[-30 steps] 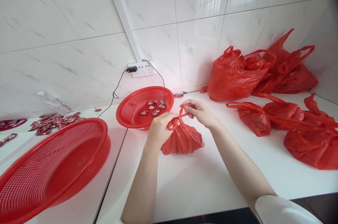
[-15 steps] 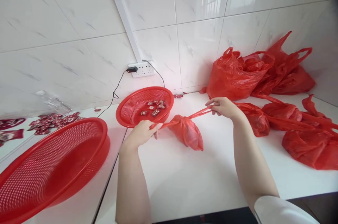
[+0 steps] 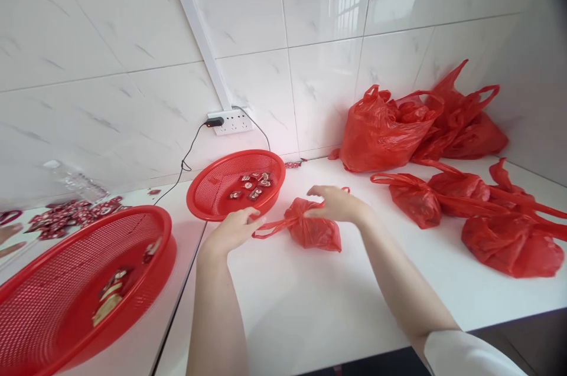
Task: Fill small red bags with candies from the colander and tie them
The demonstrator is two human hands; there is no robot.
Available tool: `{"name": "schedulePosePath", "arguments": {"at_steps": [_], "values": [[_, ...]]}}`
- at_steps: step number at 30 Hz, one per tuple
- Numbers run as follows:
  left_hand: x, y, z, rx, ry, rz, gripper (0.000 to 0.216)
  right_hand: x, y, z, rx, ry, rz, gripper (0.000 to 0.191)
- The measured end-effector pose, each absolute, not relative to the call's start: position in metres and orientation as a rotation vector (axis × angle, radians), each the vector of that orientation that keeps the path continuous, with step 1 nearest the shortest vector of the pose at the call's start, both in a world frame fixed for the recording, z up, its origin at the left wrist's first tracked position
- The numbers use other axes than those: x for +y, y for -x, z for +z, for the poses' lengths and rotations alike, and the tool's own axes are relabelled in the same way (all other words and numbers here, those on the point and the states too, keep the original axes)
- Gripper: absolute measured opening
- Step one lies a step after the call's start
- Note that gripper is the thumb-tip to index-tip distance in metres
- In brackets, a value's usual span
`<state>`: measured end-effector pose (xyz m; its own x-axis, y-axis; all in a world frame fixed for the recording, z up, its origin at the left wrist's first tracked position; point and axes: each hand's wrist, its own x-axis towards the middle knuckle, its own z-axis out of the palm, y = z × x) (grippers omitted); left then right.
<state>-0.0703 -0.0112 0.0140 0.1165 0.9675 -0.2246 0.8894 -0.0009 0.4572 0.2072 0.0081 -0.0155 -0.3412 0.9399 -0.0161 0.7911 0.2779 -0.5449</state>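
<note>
A small red plastic bag (image 3: 315,234), its neck gathered and knotted, lies on the white table in front of me. Its left handle trails out loose toward my left hand (image 3: 231,231), whose fingers are apart just behind the handle's end. My right hand (image 3: 340,205) hovers over the right side of the bag with its fingers spread, and it partly hides the knot and the other handle. Behind my left hand stands a round red basket (image 3: 207,187) with several small red wrapped packets (image 3: 254,192) in it.
A large red basket (image 3: 165,234) at left holds a few packets. Beyond it lie heaped packets (image 3: 62,219), a clear plastic bottle (image 3: 80,182) and another person's hand (image 3: 9,240). Tied red bags (image 3: 511,246) lie at right, before fuller bags (image 3: 383,134) against the wall.
Both hands have let go of the stretched handles, and the right hand has moved left over the bag. Packets have appeared in the large basket, and another person's hand at the left edge.
</note>
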Motion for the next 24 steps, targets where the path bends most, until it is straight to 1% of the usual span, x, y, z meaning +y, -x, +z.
{"name": "schedulePosePath", "arguments": {"at_steps": [1,2,3,6,8,11,14,16,19,20,22,24], "values": [[-0.011,0.070,0.014,1.804,-1.916,0.203,0.059,0.009,-0.194,-0.022,-2.351,1.589,0.688,0.066],[-0.011,0.070,0.013,1.809,-1.917,0.192,0.060,0.010,-0.183,-0.028,-2.449,1.583,0.694,0.068],[-0.011,0.070,0.013,1.812,-1.914,0.183,0.060,0.012,-0.174,-0.034,-2.506,1.574,0.697,0.063],[-0.012,0.069,0.014,1.835,-1.906,0.154,0.058,0.016,-0.170,-0.041,-2.545,1.575,0.663,0.039],[-0.014,0.067,0.017,1.859,-1.902,0.124,0.058,0.018,-0.184,-0.036,-2.512,1.599,0.622,0.035],[-0.015,0.064,0.020,1.879,-1.902,0.085,0.062,0.016,-0.228,-0.017,-2.413,1.687,0.558,0.037],[-0.016,0.063,0.022,1.895,-1.903,0.056,0.063,0.001,-0.288,0.002,-2.156,1.871,0.377,0.046],[-0.016,0.062,0.022,1.910,-1.899,0.049,0.062,-0.016,-0.332,0.008,-1.750,2.023,0.153,0.052],[-0.017,0.061,0.024,1.905,-1.913,0.071,0.060,-0.040,-0.396,-0.001,-1.265,2.207,-0.096,0.051],[-0.017,0.061,0.024,1.901,-1.918,0.081,0.060,-0.044,-0.415,-0.009,-1.147,2.256,-0.127,0.051],[-0.018,0.060,0.025,1.902,-1.914,0.087,0.061,-0.045,-0.444,-0.031,-0.952,2.347,-0.083,0.052],[-0.017,0.060,0.025,1.912,-1.895,0.079,0.064,-0.039,-0.461,-0.055,-0.788,2.457,0.098,0.054]]}}
